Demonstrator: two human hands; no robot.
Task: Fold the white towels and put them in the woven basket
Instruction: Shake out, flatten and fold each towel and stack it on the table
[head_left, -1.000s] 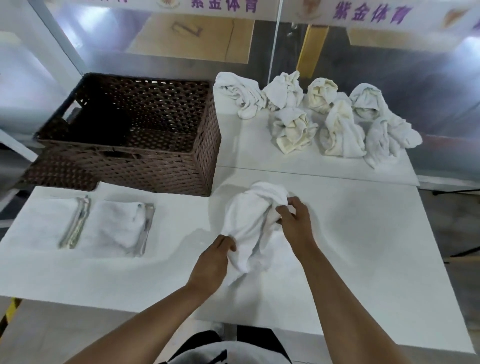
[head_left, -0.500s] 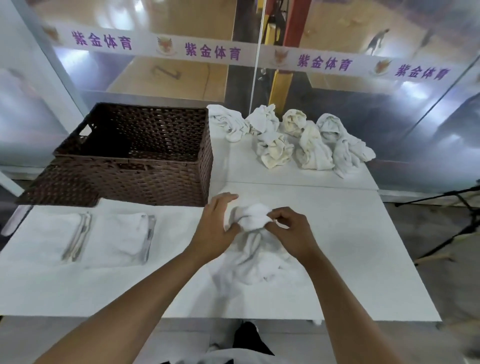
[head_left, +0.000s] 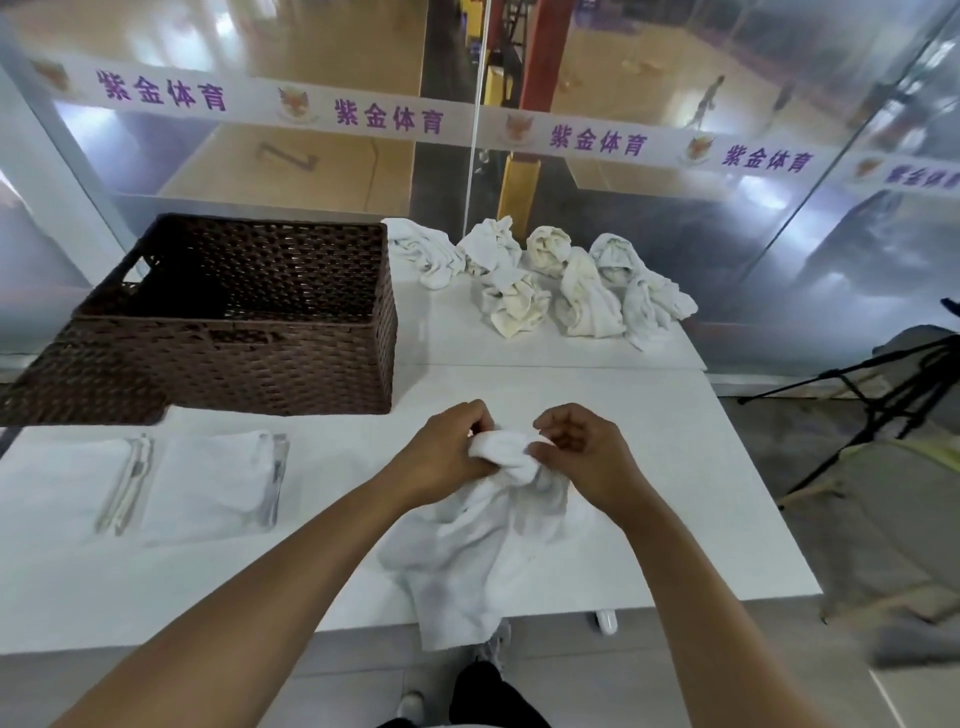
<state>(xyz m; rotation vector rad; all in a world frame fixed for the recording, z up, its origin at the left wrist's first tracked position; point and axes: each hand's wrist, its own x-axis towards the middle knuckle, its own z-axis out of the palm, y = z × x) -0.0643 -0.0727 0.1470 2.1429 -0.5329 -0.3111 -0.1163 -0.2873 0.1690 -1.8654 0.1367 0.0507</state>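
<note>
A crumpled white towel (head_left: 478, 551) lies on the white table (head_left: 701, 493) in front of me, its lower corner hanging over the front edge. My left hand (head_left: 447, 452) and my right hand (head_left: 582, 457) both grip its bunched top edge, close together and lifted a little off the table. The dark brown woven basket (head_left: 291, 358) stands at the back left with nothing visible inside. Several crumpled white towels (head_left: 550, 291) are heaped at the back of the table, right of the basket.
A flat white cloth (head_left: 208, 488) with metal bars along its sides lies at the left of the table. A glass wall runs behind the table. A black tripod (head_left: 883, 395) stands on the floor to the right.
Both hands have gathered the towel's top edge and raised it, and the towel now hangs down over the table's front edge. The camera has tilted upward.
</note>
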